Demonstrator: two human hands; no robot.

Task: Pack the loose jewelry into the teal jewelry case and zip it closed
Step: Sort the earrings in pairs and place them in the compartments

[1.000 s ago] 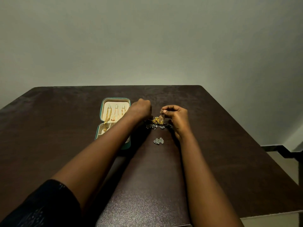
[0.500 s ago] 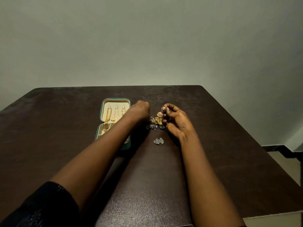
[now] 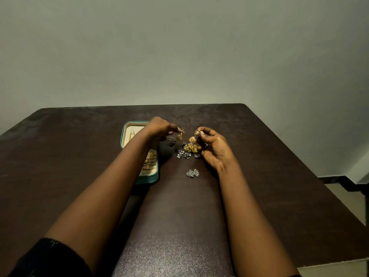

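gold filigree earring (image 3: 193,138) hangs pinched in right hand (image 3: 215,149) fingers (image 3: 204,133); left hand (image 3: 159,127) pinches its twin (image 3: 181,134)

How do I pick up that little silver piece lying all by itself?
Probably pinch the silver piece by its near and far edges, coming from straight above: it lies flat on the table, wider than deep, with bare tabletop around it.

No lettering, brand, number or sign can be read on the teal jewelry case (image 3: 148,179), on the loose jewelry (image 3: 190,147) at its 3 o'clock, or on the dark table (image 3: 279,176).
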